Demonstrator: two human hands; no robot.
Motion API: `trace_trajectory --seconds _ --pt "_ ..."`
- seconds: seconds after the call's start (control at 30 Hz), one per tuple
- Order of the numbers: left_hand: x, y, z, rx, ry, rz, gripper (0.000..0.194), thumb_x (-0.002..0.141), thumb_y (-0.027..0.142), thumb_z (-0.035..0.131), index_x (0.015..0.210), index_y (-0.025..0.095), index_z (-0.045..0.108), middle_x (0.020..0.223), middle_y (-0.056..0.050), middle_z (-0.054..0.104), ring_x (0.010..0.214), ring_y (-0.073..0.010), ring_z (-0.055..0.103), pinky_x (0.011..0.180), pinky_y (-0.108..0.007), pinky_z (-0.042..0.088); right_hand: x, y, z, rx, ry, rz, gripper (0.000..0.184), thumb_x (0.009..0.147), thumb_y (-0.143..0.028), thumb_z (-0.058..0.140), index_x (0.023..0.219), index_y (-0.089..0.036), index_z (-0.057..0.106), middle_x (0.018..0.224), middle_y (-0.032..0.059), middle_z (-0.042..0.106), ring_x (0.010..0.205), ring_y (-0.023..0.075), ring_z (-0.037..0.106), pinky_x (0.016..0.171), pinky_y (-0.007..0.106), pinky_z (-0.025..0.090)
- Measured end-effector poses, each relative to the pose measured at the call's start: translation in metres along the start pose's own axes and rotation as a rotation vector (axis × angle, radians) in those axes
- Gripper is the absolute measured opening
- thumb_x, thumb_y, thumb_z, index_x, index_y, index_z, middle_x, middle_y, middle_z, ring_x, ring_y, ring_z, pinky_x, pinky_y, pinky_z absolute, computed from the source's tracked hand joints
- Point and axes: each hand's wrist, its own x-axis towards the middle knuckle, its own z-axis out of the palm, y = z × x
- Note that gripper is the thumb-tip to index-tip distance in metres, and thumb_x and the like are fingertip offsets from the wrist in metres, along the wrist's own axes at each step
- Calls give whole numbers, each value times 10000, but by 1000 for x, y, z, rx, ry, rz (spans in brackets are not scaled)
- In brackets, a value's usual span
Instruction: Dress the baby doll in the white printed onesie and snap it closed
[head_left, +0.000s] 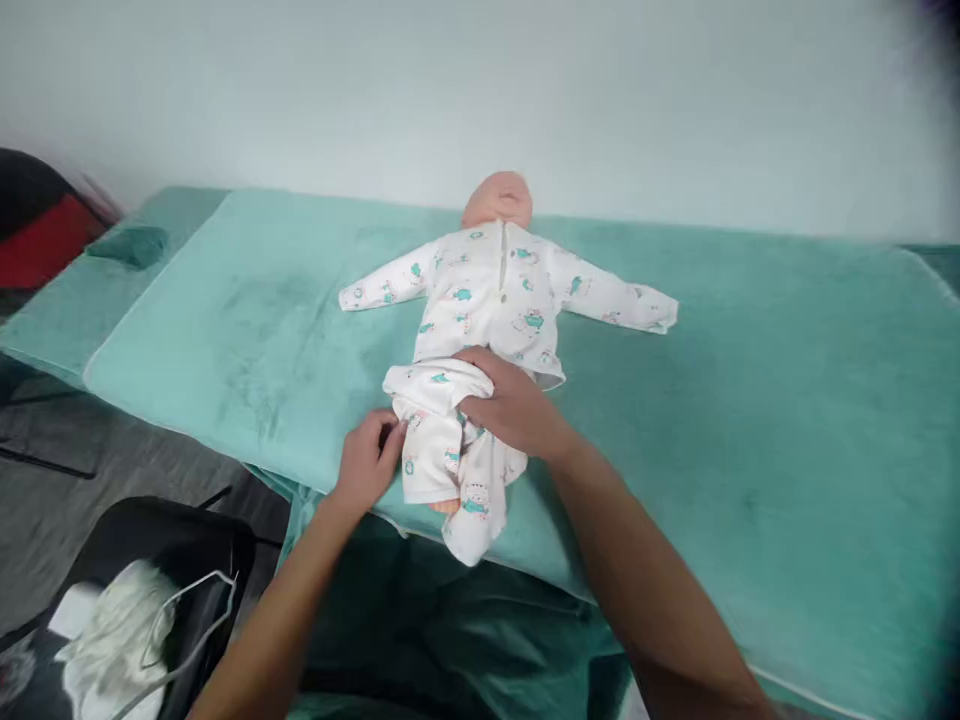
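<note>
We had the doll (pixel 499 198) laid out at the center of the frame, its bare head toward the wall (pixel 600 100) and its covered legs toward the near edge of a green padded surface (pixel 300 310). It wore a white shirt (pixel 469 290) printed with small green and red figures, a button showing on the front, both sleeves spread wide to either side. Matching white trousers (pixel 431 455) lay bunched over its legs, just below the middle of the frame, with a strip of the doll's skin visible beneath one hem.

Our right hand (pixel 517 405) was partly closed on the bunched waistband, the cloth between thumb and fingers. Our left hand (pixel 367 462), fingers curled and thumb reaching forward, touched the side of the trousers; we could not tell whether it had pinched any fabric. Both our forearms entered from the bottom of the frame.

Dark green fabric (pixel 465 630) hung below the near edge, at bottom center. At lower left, a black chair (pixel 120 530) held a heap of white cloth (pixel 116 635) and a pale wire-like frame (pixel 202 640), above a gray floor (pixel 142 475). A red and black object (pixel 37 245), partly cut off, stood at upper left.
</note>
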Motion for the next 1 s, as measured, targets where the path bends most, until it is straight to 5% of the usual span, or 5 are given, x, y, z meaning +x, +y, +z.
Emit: trace_trajectory --seconds 0.3,0.6,0.73,0.83,1.0 --pt "-24 11 -20 -70 -293 118 159 886 315 630 779 198 643 820 -43 653 858 -213 586 826 -346 446 1 6 1 54 -2 -41 329 737 -146 548 1046 -223 634 1001 6 702 876 207 642 811 336 512" --pt "4 25 -10 -153 -54 -177 90 818 267 640 811 181 664 775 6 651 732 -153 550 695 -273 421 1 10 -4 88 -118 -167 491 764 -97 591 1228 -241 659 1234 19 709 1136 227 650 957 353 505" --pt "8 17 -22 -173 -184 -167 89 814 251 629 866 190 669 828 -4 675 799 -177 597 753 -294 457 -4 10 -14 83 -169 -274 299 901 -266 652 1198 -243 672 1174 24 726 1056 211 667 904 347 516" --pt "15 11 -44 -184 -126 -166 178 806 230 642 974 208 692 896 -8 690 865 -183 627 813 -305 473 -8 13 -25 75 -9 -371 154 971 -342 601 1027 -234 697 969 10 729 849 167 662 751 305 508" --pt "53 41 -53 -222 194 -103 156 831 292 689 968 218 687 961 -22 708 902 -184 649 806 -308 498 -5 31 -29 -266 572 -344 166 925 -391 676 944 -233 629 871 30 649 804 201 601 702 337 473"
